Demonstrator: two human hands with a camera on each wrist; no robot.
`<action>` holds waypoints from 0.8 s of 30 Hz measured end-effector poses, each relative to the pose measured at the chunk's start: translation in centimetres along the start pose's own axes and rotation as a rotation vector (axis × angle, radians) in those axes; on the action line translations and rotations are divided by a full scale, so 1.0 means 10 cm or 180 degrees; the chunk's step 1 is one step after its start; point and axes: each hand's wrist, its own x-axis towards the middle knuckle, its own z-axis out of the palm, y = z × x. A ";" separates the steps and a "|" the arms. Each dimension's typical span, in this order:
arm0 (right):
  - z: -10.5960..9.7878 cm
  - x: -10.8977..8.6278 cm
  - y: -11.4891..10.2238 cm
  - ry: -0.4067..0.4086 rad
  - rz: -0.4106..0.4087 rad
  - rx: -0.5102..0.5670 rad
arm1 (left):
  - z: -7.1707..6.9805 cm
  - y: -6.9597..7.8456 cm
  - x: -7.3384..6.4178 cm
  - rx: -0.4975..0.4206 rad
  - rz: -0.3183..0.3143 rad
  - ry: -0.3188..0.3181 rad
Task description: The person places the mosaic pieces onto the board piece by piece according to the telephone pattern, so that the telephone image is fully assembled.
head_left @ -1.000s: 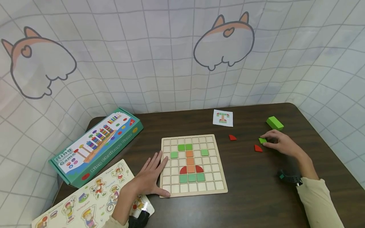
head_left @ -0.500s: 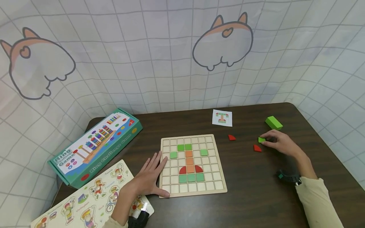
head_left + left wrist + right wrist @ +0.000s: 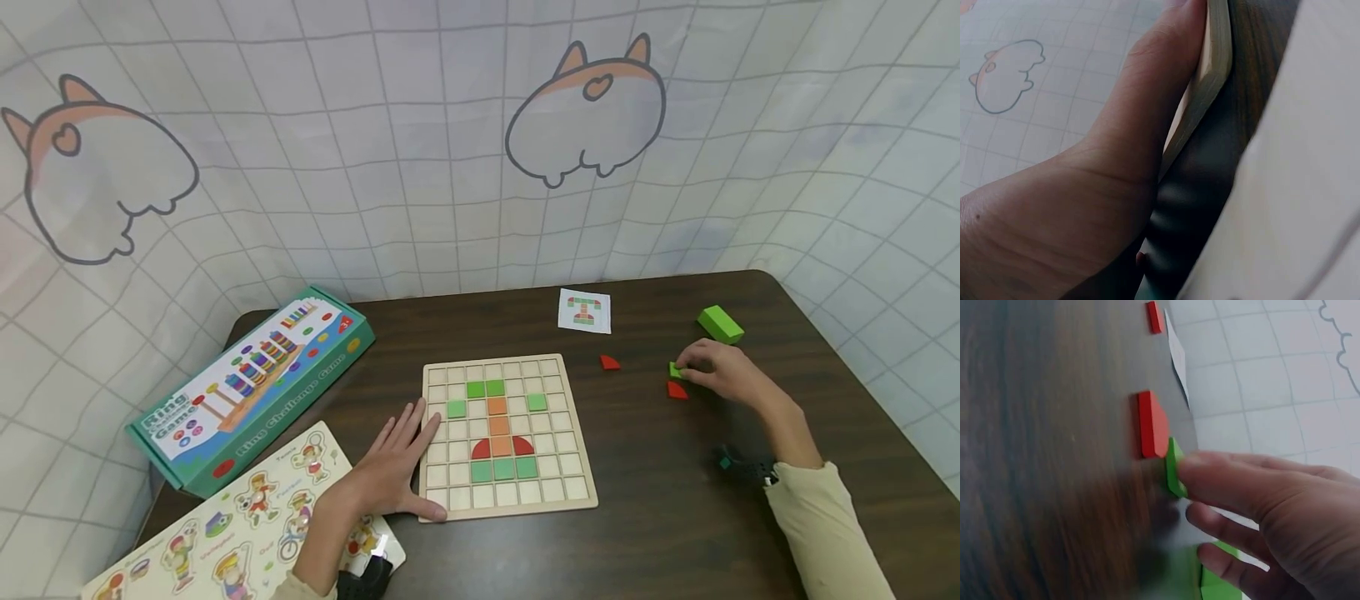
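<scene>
In the head view my left hand [image 3: 386, 471] rests with spread fingers against the left edge of the wooden grid board [image 3: 590, 458]. Green, orange and red pieces fill some of the board's squares. My right hand [image 3: 731, 377], right of the board, pinches a small green square block [image 3: 674, 371] between thumb and fingers, at the tabletop. Just in front of that block lies a red quarter-circle block [image 3: 677, 390]; the right wrist view shows the green block [image 3: 1174, 469] close beside it. Another red quarter-circle block [image 3: 610, 362] lies nearer the board.
Behind my right hand sits a larger green block [image 3: 721, 325], perhaps several together. A small pattern card [image 3: 584, 311] lies behind the board. On the left are a green game box [image 3: 255, 387] and a picture board [image 3: 247, 525], partly under my left forearm. A gridded curtain [image 3: 465, 208] borders the table.
My right hand has shifted slightly left with the green square block, bringing it just behind the red quarter-circle block. The left hand stays on the board's edge.
</scene>
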 end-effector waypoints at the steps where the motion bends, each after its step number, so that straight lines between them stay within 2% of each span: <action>1: 0.00 -0.01 0.01 -0.0044 0.0015 0.0023 | 0.00 0.00 0.00 -0.0001 0.0000 -0.0004; 3: 0.00 -0.03 0.02 -0.0108 0.0027 0.0050 | -0.01 0.01 0.00 0.0001 0.0010 0.0001; 6: 0.01 -0.04 0.05 -0.0058 0.0003 0.0046 | -0.01 0.01 0.00 0.0003 0.0017 0.0006; 11: 0.05 0.01 -0.02 0.0467 -0.0179 -0.0005 | -0.01 0.01 -0.01 0.0003 0.0024 0.0015; 13: 0.07 0.07 -0.11 0.0663 -0.0302 0.0002 | 0.00 0.00 -0.01 0.0022 0.0023 0.0022; 16: 0.11 0.18 -0.33 0.0774 -0.0552 0.0041 | 0.00 -0.01 -0.02 0.0043 0.0025 0.0042; 20: 0.21 0.35 -0.71 0.0627 -0.0846 0.0129 | 0.00 -0.01 -0.02 0.0038 0.0039 0.0062; 24: 0.33 0.50 -1.10 0.0281 -0.1007 0.0096 | 0.00 0.00 -0.02 0.0002 0.0086 0.0089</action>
